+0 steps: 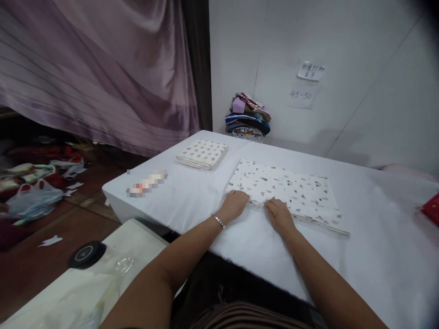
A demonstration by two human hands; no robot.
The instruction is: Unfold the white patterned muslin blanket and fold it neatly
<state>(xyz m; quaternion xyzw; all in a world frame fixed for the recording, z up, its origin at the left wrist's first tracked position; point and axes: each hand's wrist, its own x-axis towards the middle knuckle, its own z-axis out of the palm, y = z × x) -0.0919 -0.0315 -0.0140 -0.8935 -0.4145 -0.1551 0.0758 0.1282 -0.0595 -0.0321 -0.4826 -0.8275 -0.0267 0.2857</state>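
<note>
A white cloth with small dark prints (291,189) lies folded flat on the white table (377,246). My left hand (235,204), with a thin bracelet on its wrist, rests at the cloth's near left edge with fingers curled over the hem. My right hand (278,214) sits just beside it on the same near edge, fingers bent and pinching the fabric. A second folded cloth with pale dots (202,153) lies further back on the left, apart from both hands.
A stack of folded coloured clothes (248,115) stands at the table's far edge against the wall. A small blurred object (147,182) lies near the left corner. A red item (431,208) shows at the right edge. Bags and scraps litter the floor at left (34,192).
</note>
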